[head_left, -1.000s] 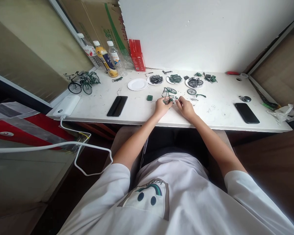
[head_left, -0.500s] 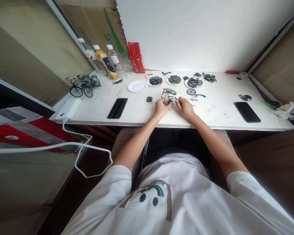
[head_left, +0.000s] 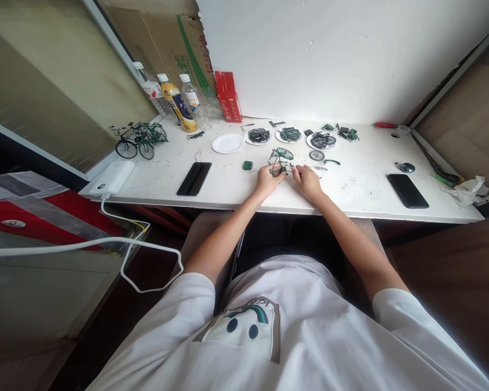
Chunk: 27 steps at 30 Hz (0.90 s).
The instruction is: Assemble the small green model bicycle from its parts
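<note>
My left hand [head_left: 269, 180] is closed around a partly built green model bicycle [head_left: 284, 153], whose wheel points away from me. Close to its right, my right hand [head_left: 305, 180] has its fingers pinched at the bicycle's near side; whatever small piece lies between them is too small to make out. A loose wheel [head_left: 317, 155] and a curved green mudguard-like strip [head_left: 332, 162] lie beyond my right hand. Left of my left hand sits a small green block-shaped part [head_left: 248, 165].
White plates of small parts line the back, beside a bare white plate [head_left: 228, 143]. Finished model bicycles [head_left: 138, 140] stand at left. Two phones [head_left: 194, 178], bottles [head_left: 177, 103], a red box [head_left: 229, 96], a white power bank [head_left: 112, 178] and crumpled tissue [head_left: 466, 190] are also on the table.
The view has shifted slightly. My hands stay close together at the bicycle, with hardly any visible movement; the left still holds it.
</note>
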Each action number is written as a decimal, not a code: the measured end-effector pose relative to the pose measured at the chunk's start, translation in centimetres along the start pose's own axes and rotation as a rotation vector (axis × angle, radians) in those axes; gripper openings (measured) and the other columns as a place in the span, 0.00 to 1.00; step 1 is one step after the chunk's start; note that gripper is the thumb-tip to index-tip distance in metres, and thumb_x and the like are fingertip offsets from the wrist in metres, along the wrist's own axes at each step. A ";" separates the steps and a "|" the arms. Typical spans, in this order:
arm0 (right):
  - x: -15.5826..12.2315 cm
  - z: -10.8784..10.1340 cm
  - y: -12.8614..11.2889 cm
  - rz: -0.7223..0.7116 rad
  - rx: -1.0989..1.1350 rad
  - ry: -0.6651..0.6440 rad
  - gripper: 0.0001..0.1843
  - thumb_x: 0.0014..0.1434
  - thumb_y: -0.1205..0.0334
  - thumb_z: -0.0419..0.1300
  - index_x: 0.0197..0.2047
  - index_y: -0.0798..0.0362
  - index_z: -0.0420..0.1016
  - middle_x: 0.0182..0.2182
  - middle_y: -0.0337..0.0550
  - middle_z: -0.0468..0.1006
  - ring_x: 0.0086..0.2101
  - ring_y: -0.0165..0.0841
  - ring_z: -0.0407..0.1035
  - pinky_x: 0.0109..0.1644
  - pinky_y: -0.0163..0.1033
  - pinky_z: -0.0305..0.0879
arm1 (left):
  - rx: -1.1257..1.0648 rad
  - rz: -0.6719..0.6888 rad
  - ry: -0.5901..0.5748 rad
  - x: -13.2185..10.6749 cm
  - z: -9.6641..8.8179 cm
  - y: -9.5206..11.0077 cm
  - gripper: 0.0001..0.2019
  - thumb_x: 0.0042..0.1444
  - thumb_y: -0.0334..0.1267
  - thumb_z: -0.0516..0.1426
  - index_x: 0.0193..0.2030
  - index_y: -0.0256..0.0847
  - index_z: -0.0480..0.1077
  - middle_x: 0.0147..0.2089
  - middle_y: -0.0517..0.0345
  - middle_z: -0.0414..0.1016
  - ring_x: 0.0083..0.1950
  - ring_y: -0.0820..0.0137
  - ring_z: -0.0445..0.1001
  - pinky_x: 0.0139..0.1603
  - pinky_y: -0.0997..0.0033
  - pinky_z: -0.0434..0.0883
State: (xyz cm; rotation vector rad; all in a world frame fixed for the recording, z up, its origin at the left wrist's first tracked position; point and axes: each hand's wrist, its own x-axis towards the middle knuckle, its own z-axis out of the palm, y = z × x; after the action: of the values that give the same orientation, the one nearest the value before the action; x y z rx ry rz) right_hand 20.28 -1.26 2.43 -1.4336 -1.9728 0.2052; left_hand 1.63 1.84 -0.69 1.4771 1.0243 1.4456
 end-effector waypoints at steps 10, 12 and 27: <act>-0.2 -0.1 -0.3 -0.004 0.054 0.093 0.32 0.81 0.39 0.42 0.30 0.46 0.67 0.28 0.47 0.76 0.39 0.45 0.71 0.41 0.46 0.59 | 0.007 0.011 0.011 -0.1 0.1 -0.1 0.18 0.53 0.41 0.70 0.50 0.36 0.84 0.50 0.42 0.88 0.48 0.60 0.86 0.51 0.61 0.83; -0.3 -0.2 -0.4 -0.049 0.117 0.130 0.34 0.81 0.35 0.38 0.35 0.46 0.72 0.33 0.49 0.80 0.42 0.46 0.72 0.46 0.47 0.63 | 0.008 0.009 0.024 -0.1 0.1 0.1 0.18 0.54 0.40 0.70 0.50 0.36 0.83 0.51 0.41 0.88 0.48 0.60 0.86 0.50 0.63 0.83; -0.3 -0.1 -0.6 -0.119 0.263 0.078 0.32 0.80 0.33 0.37 0.47 0.47 0.71 0.48 0.53 0.80 0.49 0.44 0.73 0.57 0.50 0.68 | -0.089 0.002 -0.035 -0.5 0.4 1.4 0.30 0.56 0.62 0.72 0.52 0.38 0.79 0.52 0.40 0.87 0.44 0.59 0.88 0.45 0.63 0.83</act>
State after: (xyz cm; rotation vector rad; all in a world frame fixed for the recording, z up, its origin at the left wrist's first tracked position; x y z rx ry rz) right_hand 19.90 -1.73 2.65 -1.1373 -1.8820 0.3369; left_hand 2.00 0.88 0.44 1.4346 0.9261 1.4430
